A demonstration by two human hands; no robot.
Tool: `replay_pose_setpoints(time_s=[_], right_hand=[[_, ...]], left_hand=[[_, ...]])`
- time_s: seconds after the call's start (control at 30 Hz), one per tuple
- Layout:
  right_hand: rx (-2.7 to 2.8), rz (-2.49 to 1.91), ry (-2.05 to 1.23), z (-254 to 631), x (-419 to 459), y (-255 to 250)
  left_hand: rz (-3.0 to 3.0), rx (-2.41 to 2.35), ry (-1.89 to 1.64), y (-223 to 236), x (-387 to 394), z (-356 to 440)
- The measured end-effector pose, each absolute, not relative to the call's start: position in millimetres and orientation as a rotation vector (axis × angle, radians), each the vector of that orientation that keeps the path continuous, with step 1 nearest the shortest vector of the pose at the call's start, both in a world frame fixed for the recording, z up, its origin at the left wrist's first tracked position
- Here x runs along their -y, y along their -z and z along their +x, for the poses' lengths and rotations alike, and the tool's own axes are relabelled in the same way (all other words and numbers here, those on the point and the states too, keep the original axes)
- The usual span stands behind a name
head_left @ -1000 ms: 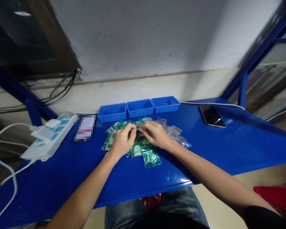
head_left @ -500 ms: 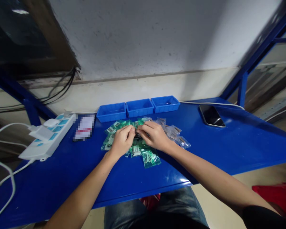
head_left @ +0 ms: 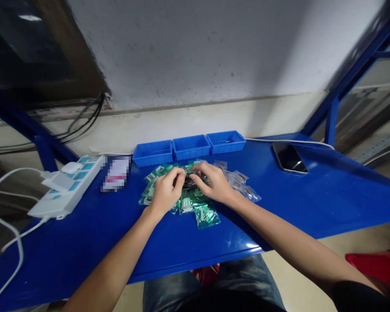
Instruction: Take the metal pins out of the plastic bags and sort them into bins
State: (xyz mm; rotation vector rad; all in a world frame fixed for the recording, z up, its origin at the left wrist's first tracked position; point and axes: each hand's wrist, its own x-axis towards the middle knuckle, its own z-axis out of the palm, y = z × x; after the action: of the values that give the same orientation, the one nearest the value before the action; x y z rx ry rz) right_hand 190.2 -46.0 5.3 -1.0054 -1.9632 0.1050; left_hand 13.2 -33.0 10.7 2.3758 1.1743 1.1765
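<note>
Over a heap of small plastic bags, my left hand [head_left: 166, 190] is closed in a pinch, thumb against fingertips. Whatever it holds is hidden. Facing it, my right hand [head_left: 213, 185] has its thumb and forefinger apart, and nothing shows between them. Dark thin pieces [head_left: 190, 183] lie in the gap between both hands, too small to name. Green-tinted bags [head_left: 207, 216] with pale strips inside spread around and below the hands. Clear bags [head_left: 238, 180] with small parts lie to the right of my right hand, partly covered by it.
Three blue bins [head_left: 191, 149] stand in a row behind the heap on the blue table [head_left: 117, 255]. A white power strip [head_left: 66, 188] with plugs and cables lies at the left, beside a blurred-out card [head_left: 116, 173]. A phone [head_left: 290, 158] rests at the right.
My right thumb and forefinger have spread apart and drawn slightly away from the left hand, exposing more of the dark pieces. My left hand keeps its pinch.
</note>
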Motion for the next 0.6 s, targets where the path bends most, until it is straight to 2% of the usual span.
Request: replay_pose_setpoints(time_s=[0.6], right_hand=[[1.952,-1.019,-0.095,190.8,45.7,-4.2]], left_hand=[[2.331,-1.136,-1.245,-9.5,33.0,13.6]])
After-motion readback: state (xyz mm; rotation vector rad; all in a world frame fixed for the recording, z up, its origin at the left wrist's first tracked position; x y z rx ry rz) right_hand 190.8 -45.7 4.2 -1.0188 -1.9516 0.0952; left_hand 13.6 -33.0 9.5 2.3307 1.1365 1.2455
